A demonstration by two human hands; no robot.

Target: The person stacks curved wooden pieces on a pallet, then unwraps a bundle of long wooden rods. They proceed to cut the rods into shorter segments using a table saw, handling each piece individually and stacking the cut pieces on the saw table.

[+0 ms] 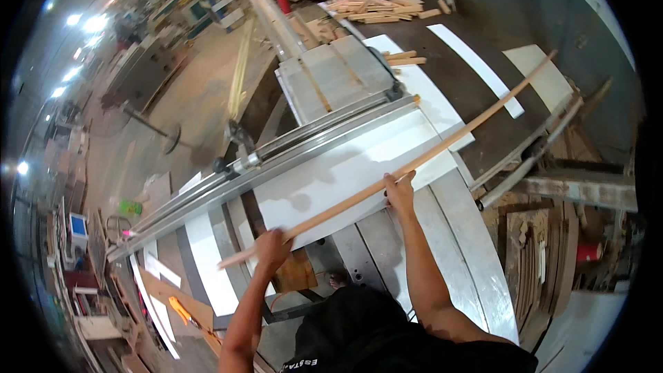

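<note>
A long, thin wooden strip (pixel 352 200) slants across the machine from lower left to upper right. My left hand (pixel 273 250) is closed round it near its lower left end. Farther along, my right hand (pixel 400 192) grips it near the middle, thumb and fingers at its near edge. Under the strip a white board (pixel 311 183) lies on the metal machine table (pixel 459 235). Along the board's far side runs a long metal fence (pixel 331 123). I cannot tell whether the strip touches the board.
Short wood offcuts (pixel 373 8) are heaped on the dark surface at the back, near a narrow white strip (pixel 476 65). A metal rail (pixel 532 155) juts out at right, above stacked boards (pixel 539 255). An orange-handled tool (pixel 181 311) lies at lower left.
</note>
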